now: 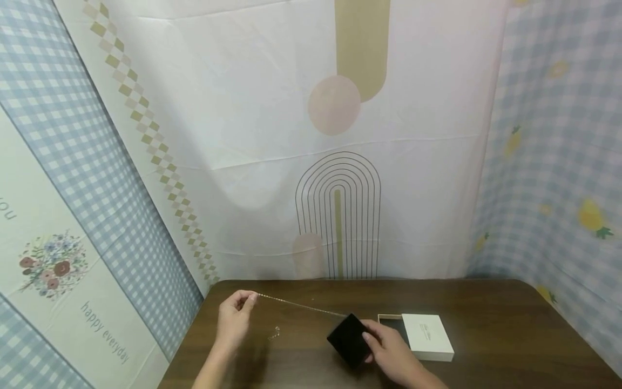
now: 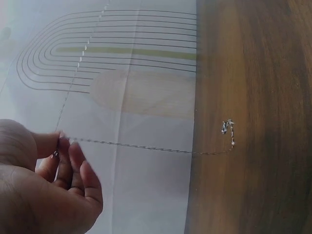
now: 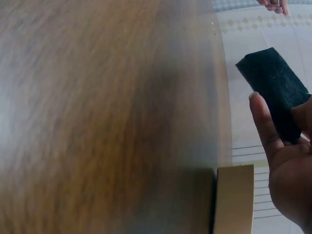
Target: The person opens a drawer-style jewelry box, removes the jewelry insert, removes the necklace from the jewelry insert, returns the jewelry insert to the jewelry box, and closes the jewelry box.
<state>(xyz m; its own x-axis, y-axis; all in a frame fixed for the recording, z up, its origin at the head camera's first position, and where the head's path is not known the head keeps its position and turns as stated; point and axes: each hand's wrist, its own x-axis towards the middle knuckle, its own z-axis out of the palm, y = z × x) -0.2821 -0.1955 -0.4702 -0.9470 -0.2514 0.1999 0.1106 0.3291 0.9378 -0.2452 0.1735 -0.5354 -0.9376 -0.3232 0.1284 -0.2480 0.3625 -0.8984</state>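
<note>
My left hand (image 1: 234, 319) pinches a thin, fine-linked necklace (image 1: 298, 306) between thumb and fingertips. From there one length of the chain stretches right to a black square jewelry pad (image 1: 349, 340). My right hand (image 1: 389, 346) grips this pad by its side, thumb on the near face and fingers behind, tilted above the table. In the left wrist view, another length of the necklace (image 2: 156, 148) leads from the left fingers (image 2: 92, 180) to a small bunched end. The right wrist view shows the dark pad (image 3: 275, 85); how the chain attaches to it is hidden.
Just right of the right hand, a white box (image 1: 427, 335) with printed lettering lies partly slid apart on the brown wooden table (image 1: 500, 324), its dark inside showing. A patterned white cloth (image 1: 252, 216) hangs behind the table, with blue checked cloth (image 1: 544, 162) on the right.
</note>
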